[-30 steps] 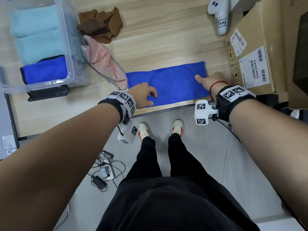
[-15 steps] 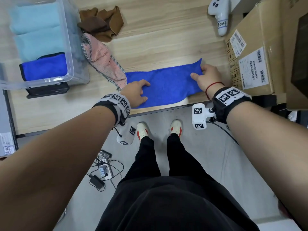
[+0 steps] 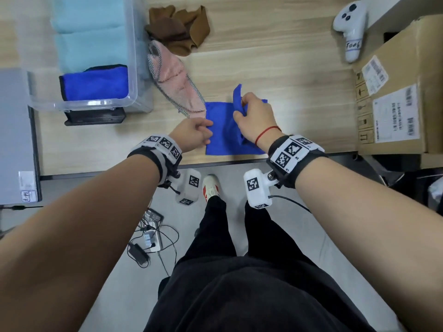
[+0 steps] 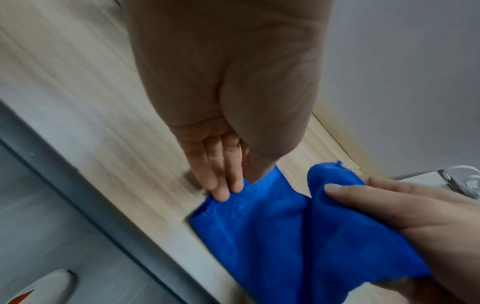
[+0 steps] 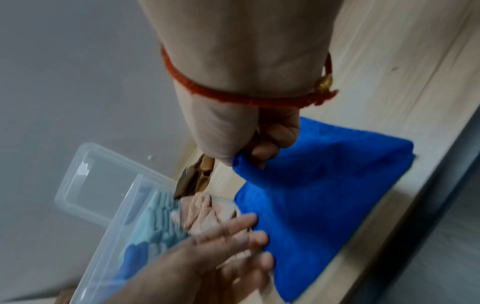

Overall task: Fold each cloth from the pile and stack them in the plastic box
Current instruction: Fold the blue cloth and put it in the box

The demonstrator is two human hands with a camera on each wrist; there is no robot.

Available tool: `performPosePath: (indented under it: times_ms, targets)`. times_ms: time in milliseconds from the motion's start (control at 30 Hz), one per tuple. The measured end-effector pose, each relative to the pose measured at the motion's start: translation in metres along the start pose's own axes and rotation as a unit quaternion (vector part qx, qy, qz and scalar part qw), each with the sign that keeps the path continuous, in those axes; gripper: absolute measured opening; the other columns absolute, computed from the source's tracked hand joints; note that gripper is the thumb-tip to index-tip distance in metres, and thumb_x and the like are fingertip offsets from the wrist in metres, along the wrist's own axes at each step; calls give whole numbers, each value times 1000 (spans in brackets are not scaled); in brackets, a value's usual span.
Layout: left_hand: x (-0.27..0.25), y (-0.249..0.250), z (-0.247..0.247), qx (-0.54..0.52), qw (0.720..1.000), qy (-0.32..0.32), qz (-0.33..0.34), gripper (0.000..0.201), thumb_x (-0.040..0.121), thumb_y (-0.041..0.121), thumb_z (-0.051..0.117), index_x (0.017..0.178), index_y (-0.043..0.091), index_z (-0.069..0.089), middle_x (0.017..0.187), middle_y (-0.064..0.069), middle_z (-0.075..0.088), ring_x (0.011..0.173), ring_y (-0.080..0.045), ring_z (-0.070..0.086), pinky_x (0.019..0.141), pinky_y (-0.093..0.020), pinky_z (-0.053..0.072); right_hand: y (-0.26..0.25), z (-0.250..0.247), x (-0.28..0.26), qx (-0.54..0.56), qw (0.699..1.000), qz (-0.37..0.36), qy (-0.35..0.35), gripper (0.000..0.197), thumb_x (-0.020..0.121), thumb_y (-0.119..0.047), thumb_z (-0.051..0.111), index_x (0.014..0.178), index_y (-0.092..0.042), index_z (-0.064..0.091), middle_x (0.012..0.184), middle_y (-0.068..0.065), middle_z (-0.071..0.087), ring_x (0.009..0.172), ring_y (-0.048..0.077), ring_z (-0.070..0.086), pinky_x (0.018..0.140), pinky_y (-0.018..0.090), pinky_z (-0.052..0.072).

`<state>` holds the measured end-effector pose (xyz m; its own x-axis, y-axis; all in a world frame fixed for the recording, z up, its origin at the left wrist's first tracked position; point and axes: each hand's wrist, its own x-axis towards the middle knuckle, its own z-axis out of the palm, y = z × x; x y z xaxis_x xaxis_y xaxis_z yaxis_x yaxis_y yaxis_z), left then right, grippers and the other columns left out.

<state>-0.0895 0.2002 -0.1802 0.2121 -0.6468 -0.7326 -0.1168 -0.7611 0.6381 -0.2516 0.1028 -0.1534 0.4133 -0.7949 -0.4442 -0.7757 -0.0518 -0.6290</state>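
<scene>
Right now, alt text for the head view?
The right hand pinches one end of a blue cloth and lifts it over, while the left hand holds the other end on the wooden table. Pink and brown cloths lie beside a plastic box holding folded cloths.

A pale wood-grain tabletop point(image 3: 275, 56) with a dark front edge stands over a smooth grey floor point(image 3: 299, 236). A cardboard carton point(image 3: 395, 97) with shipping labels sits at its right end, and a white power strip point(image 3: 151, 240) with black cables lies on the floor underneath. The light is soft and even.
</scene>
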Motion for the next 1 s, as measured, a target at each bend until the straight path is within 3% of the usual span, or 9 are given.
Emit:
performPosePath:
  times_ms: [133, 333, 467, 567, 700, 767, 867, 933, 1000]
  targets:
    - [-2, 3, 0, -44, 999, -12, -15, 23, 100, 15, 43, 120, 11, 55, 92, -4, 62, 70, -13, 61, 62, -18, 50, -12, 30, -3, -48, 998, -32, -33, 19, 94, -21, 50, 110, -12, 50, 85, 4, 58, 83, 24, 48, 69, 30, 36]
    - [3, 3, -2, -92, 995, -2, -41, 24, 102, 26, 37, 89, 14, 54, 76, -2, 53, 55, -10, 52, 60, -23, 46, -19, 50, -5, -43, 992, -37, -112, 32, 89, -38, 61, 113, -19, 51, 81, 1, 64, 83, 23, 59, 72, 32, 46]
    - [0, 0, -4, -5, 1000, -15, 18, 10, 91, 25, 64, 92, 16, 59, 75, 2, 62, 65, -7, 57, 69, -19, 49, -5, 33, -5, -36, 995, -31, -86, 23, 90, -27, 56, 113, -21, 53, 78, -1, 68, 84, 20, 62, 79, 34, 50]
    - [4, -2, -4, 90, 995, 7, 35, 28, 77, 13, 77, 96, 17, 58, 66, 13, 63, 60, -1, 57, 68, -15, 45, 13, 16, -4, -74, 994, -37, -74, 27, 89, -22, 58, 116, -21, 53, 89, -3, 66, 87, 19, 61, 81, 33, 49]
    - [6, -2, 3, 209, 976, 47, 33, 44, 69, 12, 79, 104, 20, 54, 76, 6, 64, 78, -15, 62, 77, -26, 46, 47, 3, -10, -145, 984, -30, -102, 48, 79, -22, 72, 122, -23, 49, 118, 2, 48, 99, 23, 58, 85, 38, 51]
    - [5, -2, 5, 234, 970, 61, 36, 46, 70, 12, 79, 107, 16, 51, 85, 1, 65, 82, -18, 61, 77, -29, 47, 58, -1, -16, -149, 984, -22, -93, 52, 77, -25, 76, 121, -25, 47, 120, 1, 45, 100, 23, 58, 83, 40, 52]
    - [3, 2, 8, 257, 960, 92, 64, 46, 68, 9, 76, 96, 14, 40, 82, -3, 57, 75, -22, 53, 67, -34, 45, 64, -5, -21, -158, 984, -51, -66, 53, 75, -24, 78, 118, -25, 49, 119, 0, 44, 102, 21, 56, 80, 37, 51]
    - [-2, 9, 12, 263, 950, 104, 130, 45, 67, 8, 76, 90, 16, 39, 76, 0, 48, 69, -21, 45, 62, -34, 39, 63, -3, -24, -157, 981, -88, -71, 48, 73, -22, 78, 113, -26, 52, 115, -2, 45, 102, 18, 55, 80, 35, 50]
    - [-6, 12, 17, 287, 937, 59, 188, 39, 67, 13, 79, 84, 17, 44, 68, 5, 44, 65, -19, 43, 61, -33, 38, 65, 0, -26, -166, 976, -100, -97, 42, 72, -22, 77, 107, -26, 54, 110, -3, 46, 99, 19, 55, 80, 36, 50]
